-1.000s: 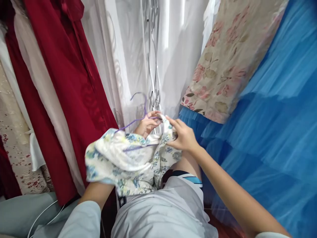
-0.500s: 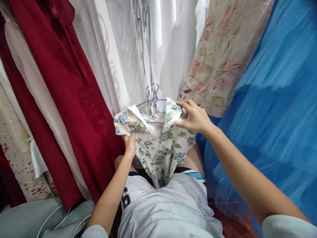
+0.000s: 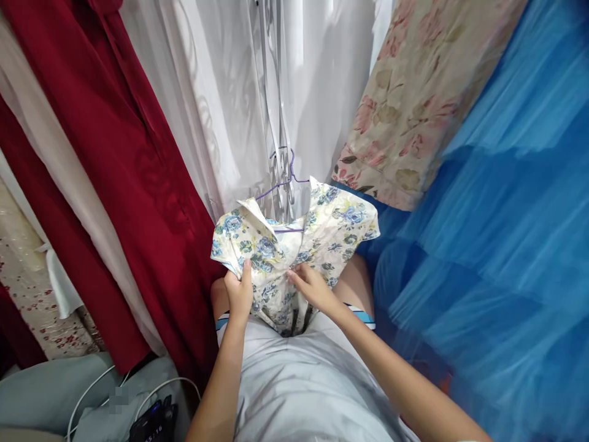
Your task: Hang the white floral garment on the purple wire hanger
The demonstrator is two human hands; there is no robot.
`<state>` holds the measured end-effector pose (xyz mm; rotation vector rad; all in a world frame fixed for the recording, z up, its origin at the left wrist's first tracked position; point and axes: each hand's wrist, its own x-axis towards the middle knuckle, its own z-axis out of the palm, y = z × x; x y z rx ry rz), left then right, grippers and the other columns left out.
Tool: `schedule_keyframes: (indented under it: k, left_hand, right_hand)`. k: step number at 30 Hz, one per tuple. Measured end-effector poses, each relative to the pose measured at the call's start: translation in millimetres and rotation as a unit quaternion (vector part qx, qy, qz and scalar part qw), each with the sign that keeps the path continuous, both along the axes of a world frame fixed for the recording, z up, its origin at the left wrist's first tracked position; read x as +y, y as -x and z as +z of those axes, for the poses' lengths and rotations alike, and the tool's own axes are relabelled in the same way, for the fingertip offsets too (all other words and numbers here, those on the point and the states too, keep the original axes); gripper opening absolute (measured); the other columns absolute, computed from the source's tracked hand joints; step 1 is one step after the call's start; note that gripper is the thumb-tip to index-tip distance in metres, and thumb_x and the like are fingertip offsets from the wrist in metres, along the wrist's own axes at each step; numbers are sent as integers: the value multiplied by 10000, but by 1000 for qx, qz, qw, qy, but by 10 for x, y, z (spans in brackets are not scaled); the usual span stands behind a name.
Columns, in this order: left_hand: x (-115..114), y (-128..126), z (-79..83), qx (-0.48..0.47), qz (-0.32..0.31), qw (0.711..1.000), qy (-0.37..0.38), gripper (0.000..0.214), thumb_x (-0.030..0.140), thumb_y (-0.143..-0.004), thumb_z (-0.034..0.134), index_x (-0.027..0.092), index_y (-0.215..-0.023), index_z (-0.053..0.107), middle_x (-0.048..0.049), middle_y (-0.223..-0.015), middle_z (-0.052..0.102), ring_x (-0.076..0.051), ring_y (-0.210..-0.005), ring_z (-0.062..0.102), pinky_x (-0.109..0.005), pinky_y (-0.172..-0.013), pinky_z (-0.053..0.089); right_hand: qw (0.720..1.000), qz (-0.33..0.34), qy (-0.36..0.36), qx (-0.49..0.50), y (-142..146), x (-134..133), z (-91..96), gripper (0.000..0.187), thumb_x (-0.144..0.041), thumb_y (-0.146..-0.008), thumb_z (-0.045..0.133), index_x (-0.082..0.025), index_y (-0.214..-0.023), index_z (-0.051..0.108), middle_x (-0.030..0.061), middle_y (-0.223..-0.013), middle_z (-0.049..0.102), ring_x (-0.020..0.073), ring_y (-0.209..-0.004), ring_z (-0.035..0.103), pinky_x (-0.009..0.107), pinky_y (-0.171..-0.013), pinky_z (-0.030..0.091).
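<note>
A white blouse with blue flowers (image 3: 329, 245) hangs on a thin purple hanger (image 3: 278, 184) in front of my lap. My left hand (image 3: 239, 288) grips the blouse at its left side below the sleeve, thumb on the front and the other fingers behind the cloth. At the bottom of the neckline, my right hand (image 3: 310, 283) pinches the blouse's front edge between thumb and fingers. Both collar sides stand apart, with the hanger's bar showing in the neck opening. The blouse's lower part bunches between my thighs.
Long red cloth (image 3: 138, 202) hangs to the left and white curtains (image 3: 317, 92) behind. To the right are a pink-flowered cloth (image 3: 396, 116) and blue tulle (image 3: 497, 233). A dark device with a lit display (image 3: 154, 422) and white cables lie at lower left.
My right hand has left the blouse's right shoulder and moved down and left to the neckline's bottom. The right shoulder and sleeve now lie spread out. My left hand keeps its hold.
</note>
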<state>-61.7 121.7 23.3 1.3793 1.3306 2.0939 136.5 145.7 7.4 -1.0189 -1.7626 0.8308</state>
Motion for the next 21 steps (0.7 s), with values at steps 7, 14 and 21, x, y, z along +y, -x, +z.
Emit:
schedule_keyframes:
  k: [7, 14, 21]
  left_hand:
    - [-80, -123, -113, -41, 46, 996, -60, 348, 386, -889, 625, 175, -1167, 637, -115, -1182, 680, -259, -1160, 615, -340, -990, 486]
    - [-268, -327, -96, -29, 26, 997, -72, 359, 341, -905, 619, 158, -1214, 622, -131, -1179, 672, -249, -1117, 634, -333, -964, 498]
    - [-323, -279, -164, 9, 122, 985, -118, 433, 297, -906, 610, 182, -1306, 489, -148, -1283, 554, -242, -1184, 558, -361, -1004, 458]
  right_hand:
    - [998, -2, 66, 18, 69, 99, 32, 236, -396, -876, 509, -218, -726, 552, 49, -624, 697, 175, -456, 549, 301, -480, 434]
    - [994, -99, -11, -45, 96, 38, 34, 232, -406, -855, 581, -220, -989, 544, 10, -689, 725, 209, -649, 650, 283, -606, 415]
    - [996, -45, 62, 50, 92, 10, -9, 239, -420, -858, 531, -219, -730, 513, 22, -550, 663, 158, -438, 540, 262, -483, 404]
